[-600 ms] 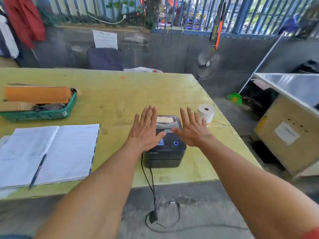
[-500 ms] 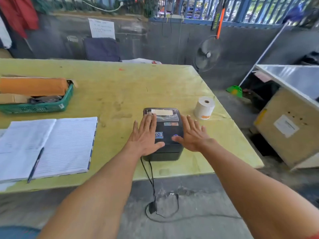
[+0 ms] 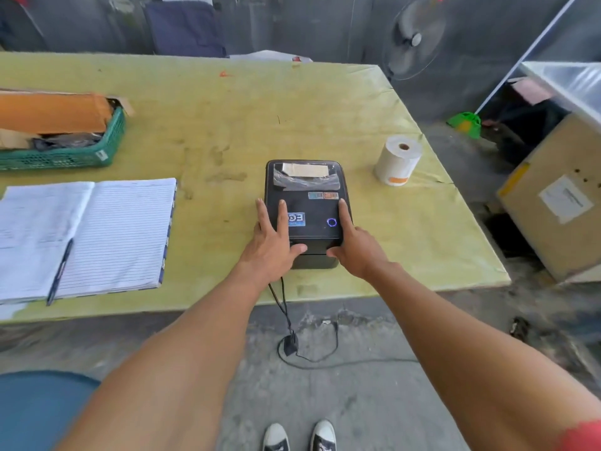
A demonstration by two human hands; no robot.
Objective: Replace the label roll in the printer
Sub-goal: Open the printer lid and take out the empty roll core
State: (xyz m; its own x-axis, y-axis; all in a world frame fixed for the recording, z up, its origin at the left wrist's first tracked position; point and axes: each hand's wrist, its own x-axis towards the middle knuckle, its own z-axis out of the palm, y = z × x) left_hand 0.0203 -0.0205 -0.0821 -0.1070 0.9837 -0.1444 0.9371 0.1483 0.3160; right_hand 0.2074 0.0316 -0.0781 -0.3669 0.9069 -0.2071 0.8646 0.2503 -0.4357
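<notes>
While the printer (image 3: 305, 203) stands closed near the table's (image 3: 227, 125) front edge, we rest left hand (image 3: 273, 244) and right hand (image 3: 356, 250) straight-fingered on its lid, thumbs at the seam. Lifting it likely comes next; the label roll (image 3: 398, 159) waits nearby.

Notebook (image 3: 91, 236), basket (image 3: 65, 159) cut off at L edge; printer (image 3: 312, 209) stickers (image 3: 322, 195) unreadable.

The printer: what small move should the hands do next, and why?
Probably raise the lid of the printer. It is closed, the left hand and the right hand rest on its near end with thumbs at the front seam, and the label roll stands untouched on the table to its right.
</notes>
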